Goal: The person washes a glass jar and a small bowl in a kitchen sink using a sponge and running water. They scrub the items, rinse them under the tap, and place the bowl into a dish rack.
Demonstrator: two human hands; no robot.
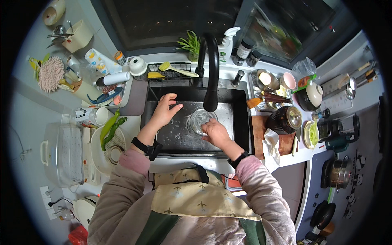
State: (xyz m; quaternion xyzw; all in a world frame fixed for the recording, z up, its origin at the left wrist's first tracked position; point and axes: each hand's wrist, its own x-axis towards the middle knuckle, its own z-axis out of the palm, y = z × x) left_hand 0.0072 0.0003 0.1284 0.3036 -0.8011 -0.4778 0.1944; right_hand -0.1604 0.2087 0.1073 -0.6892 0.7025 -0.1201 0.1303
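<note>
In the black sink stands a clear glass bowl with what looks like water in it. My right hand is at the bowl's near right side, its curled fingers over the rim and seemingly gripping it. The fingertips are partly hidden. Over the left part of the sink hovers my left hand, empty, with thumb and fingers apart. A black faucet arches over the sink, its spout just beyond the bowl. Water drops and suds dot the sink floor.
Right of the sink, a wooden cutting board bears a dark lidded jar, a white cloth and a knife. On the left, green peppers lie across a white basket. A yellow-headed brush rests behind the sink.
</note>
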